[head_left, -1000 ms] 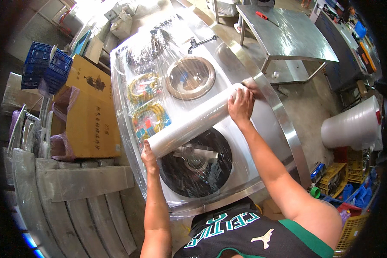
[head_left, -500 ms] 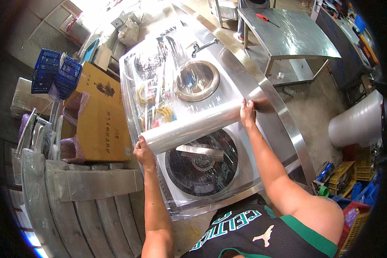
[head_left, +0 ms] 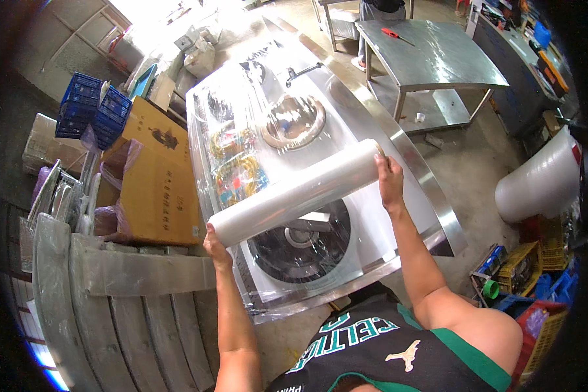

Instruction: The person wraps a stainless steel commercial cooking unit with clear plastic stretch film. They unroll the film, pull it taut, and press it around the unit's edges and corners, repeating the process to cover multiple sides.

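Observation:
My left hand (head_left: 217, 248) and my right hand (head_left: 390, 181) grip the two ends of a roll of clear plastic film (head_left: 300, 191). The roll lies slantwise above a stainless steel cooking unit (head_left: 366, 235), its right end farther from me. Film stretches over the unit's top, glossy and wrinkled. Under it show a round black burner (head_left: 277, 258) with a pale strip across it, a round metal-rimmed opening (head_left: 317, 132), and a tap (head_left: 302, 73). Yellow coils with red and blue parts (head_left: 238, 179) lie beneath the film at the left.
Left of the unit stand a large cardboard box (head_left: 160, 189), blue plastic crates (head_left: 91, 108) and several long wrapped pieces (head_left: 144, 274). A steel table (head_left: 431, 59) with a red-handled tool (head_left: 392, 32) is at the back right. Farther right are a roll of wrap (head_left: 536, 176) and yellow crates (head_left: 521, 269).
The film roll looks larger and nearer, raised off the unit, with its right end shifted rightward. Both hands have stayed on its ends. My view has shifted slightly.

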Motion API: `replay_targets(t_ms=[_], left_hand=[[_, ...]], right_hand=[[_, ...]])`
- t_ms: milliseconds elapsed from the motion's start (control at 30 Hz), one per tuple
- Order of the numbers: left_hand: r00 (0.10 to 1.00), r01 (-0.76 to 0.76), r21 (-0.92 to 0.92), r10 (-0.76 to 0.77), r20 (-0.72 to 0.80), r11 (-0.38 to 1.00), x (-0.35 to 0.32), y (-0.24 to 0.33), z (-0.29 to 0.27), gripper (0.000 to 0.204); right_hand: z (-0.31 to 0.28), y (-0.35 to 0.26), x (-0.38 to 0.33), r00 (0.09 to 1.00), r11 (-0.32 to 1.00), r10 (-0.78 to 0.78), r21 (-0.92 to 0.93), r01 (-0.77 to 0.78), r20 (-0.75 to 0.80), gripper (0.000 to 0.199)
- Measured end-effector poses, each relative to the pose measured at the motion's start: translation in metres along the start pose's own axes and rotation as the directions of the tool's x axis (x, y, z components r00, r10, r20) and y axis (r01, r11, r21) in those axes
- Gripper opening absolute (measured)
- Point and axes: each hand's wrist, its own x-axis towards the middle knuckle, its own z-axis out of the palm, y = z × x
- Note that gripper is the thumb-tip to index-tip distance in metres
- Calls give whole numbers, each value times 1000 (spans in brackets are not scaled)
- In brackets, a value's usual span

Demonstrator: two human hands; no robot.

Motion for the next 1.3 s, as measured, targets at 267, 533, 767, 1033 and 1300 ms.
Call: replay_targets(t_ms=[267, 533, 767, 1033, 1300], left_hand=[[994, 99, -143, -105, -30, 985, -173, 27, -68, 67], [974, 215, 23, -216, 71, 976, -375, 29, -94, 69], [884, 420, 248, -456, 108, 873, -476, -1, -123, 75], [718, 667, 277, -696, 11, 692, -488, -96, -126, 72], [728, 633, 461, -682, -79, 622, -402, -236, -67, 68]], right_hand=[[-93, -66, -126, 982, 979, -183, 96, 177, 51, 54], [-252, -35, -243, 1000, 997, -17, -74, 18, 18, 57], [-335, 21, -325, 986, 964, 164, -215, -156, 21, 65], [-354, 137, -320, 940, 924, 333, -224, -310, 76, 67], [-312, 288, -258, 885, 813, 436, -494, -309, 163, 65]])
